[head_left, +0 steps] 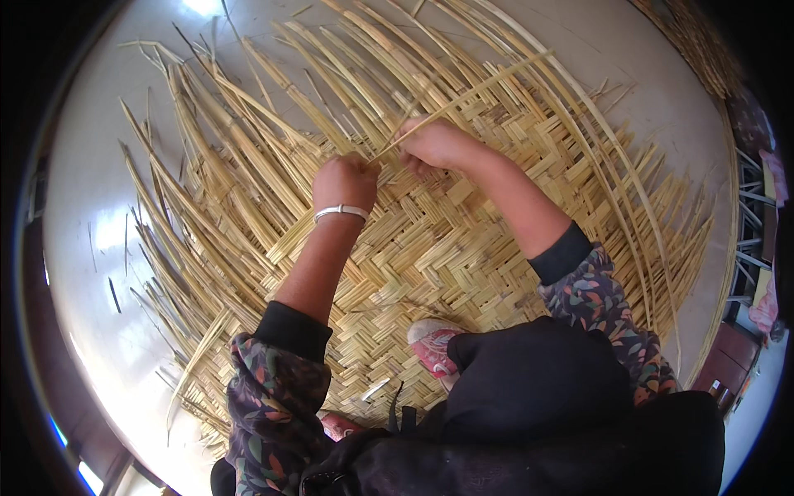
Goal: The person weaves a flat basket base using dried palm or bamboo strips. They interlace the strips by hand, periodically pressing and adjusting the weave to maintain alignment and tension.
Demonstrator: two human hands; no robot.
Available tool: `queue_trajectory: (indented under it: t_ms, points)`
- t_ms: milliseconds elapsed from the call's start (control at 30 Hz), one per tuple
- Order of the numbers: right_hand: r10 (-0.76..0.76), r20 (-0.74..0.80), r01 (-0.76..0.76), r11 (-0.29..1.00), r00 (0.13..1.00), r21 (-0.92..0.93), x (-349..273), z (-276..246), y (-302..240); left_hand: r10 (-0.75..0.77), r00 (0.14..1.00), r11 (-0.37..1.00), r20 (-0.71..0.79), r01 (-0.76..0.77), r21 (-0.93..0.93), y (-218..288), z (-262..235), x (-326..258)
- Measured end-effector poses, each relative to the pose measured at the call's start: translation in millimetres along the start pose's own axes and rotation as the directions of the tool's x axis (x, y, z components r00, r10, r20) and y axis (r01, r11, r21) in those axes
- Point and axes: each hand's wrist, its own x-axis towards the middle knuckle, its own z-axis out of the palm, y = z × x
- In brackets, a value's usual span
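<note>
Beneath me lies a woven mat [438,248] of flat yellowish split-cane strips in a zigzag weave. Long loose strip ends [240,140] fan out from its far and left edges. My left hand [343,186], with a pale band at the wrist, is closed in a fist on a thin cane strip [488,85]. The strip slants up to the right across the weave. My right hand [432,145] is closed around the same strip just right of the left hand. Its fingertips are partly hidden, close above the mat's far edge.
My shoes [434,343] rest on the mat. Long bent strips [616,165] arch along the right side, above short strip ends [670,223]. Smooth pale floor [99,182] surrounds the mat. A metal rack [748,223] and a dark red box [728,360] stand at the right.
</note>
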Motion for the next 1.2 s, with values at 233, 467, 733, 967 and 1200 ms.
queue_trajectory:
  t_ms: [233,467,733,967,1200]
  points:
    - [-0.321,-0.054,0.197,0.698,0.946,-0.689,48,3,-46,-0.049,0.967,0.992,-0.248,0.019,-0.123,-2,6,-8]
    - [-0.259,-0.129,0.147,0.818,0.957,-0.556,67,8,-61,-0.239,0.940,0.949,-0.244,0.173,-0.263,4,0,-13]
    - [0.008,0.106,0.036,0.914,0.994,-0.404,67,15,-66,-0.269,0.930,0.932,-0.250,0.185,-0.312,-1,-3,-15]
    - [-0.015,0.211,0.017,1.000,0.977,-0.010,78,12,-41,-0.321,0.920,0.873,-0.224,0.195,-0.447,-3,3,-15]
    - [-0.279,0.104,0.269,0.958,0.955,0.103,50,10,-36,-0.466,0.866,0.740,-0.181,0.268,-0.617,-11,14,-5]
